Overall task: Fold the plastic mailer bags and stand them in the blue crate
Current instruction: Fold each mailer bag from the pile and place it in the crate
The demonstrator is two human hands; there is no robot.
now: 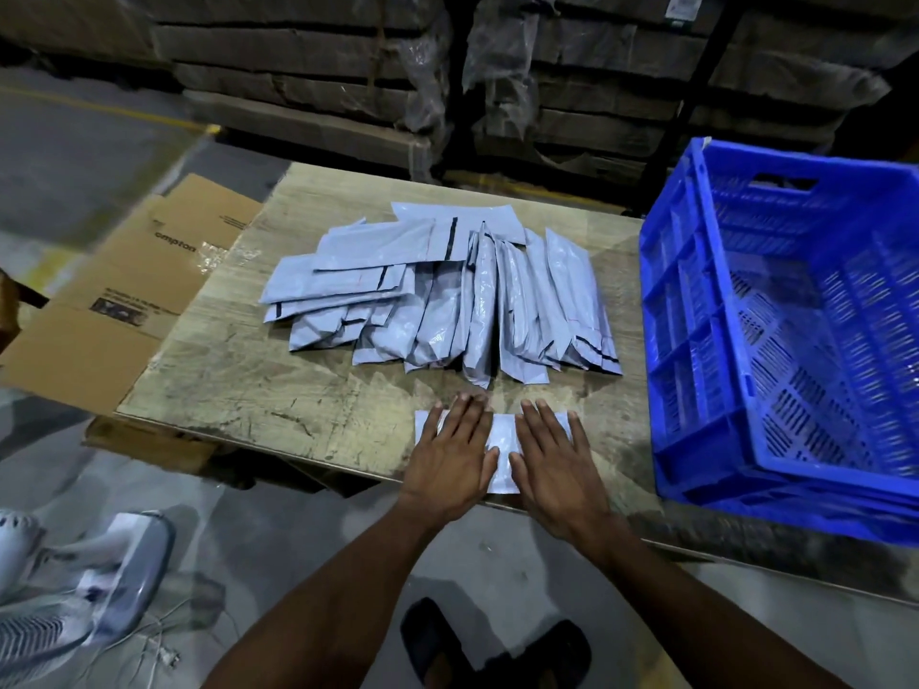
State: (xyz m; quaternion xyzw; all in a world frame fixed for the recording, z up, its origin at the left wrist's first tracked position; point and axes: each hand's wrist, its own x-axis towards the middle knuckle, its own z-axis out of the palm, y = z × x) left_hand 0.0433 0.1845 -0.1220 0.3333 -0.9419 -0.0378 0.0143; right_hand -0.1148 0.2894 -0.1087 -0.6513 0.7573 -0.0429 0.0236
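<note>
Both hands, left hand & right hand, flat on mailer bag; carton reads "ompton".

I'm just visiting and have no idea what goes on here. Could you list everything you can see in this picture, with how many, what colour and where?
Table: one, worn light wood top, centre.
Pile of mailer bags: many, too overlapped to count, grey, fanned out mid-table.
Folded mailer bag: one, white-grey, near table edge, under both hands.
Crate: one, blue, slatted, on the table's right end, no bags visible inside.
Cardboard box: one, brown, flattened, left of table.
Fan: one, white-grey, on the floor lower left.
Stacked cartons: many, brown, partly plastic-wrapped, behind the table.
Sandals: two, black, on the floor below.
Left hand: flat, pressing the bag.
Right hand: flat, pressing the bag.
</note>
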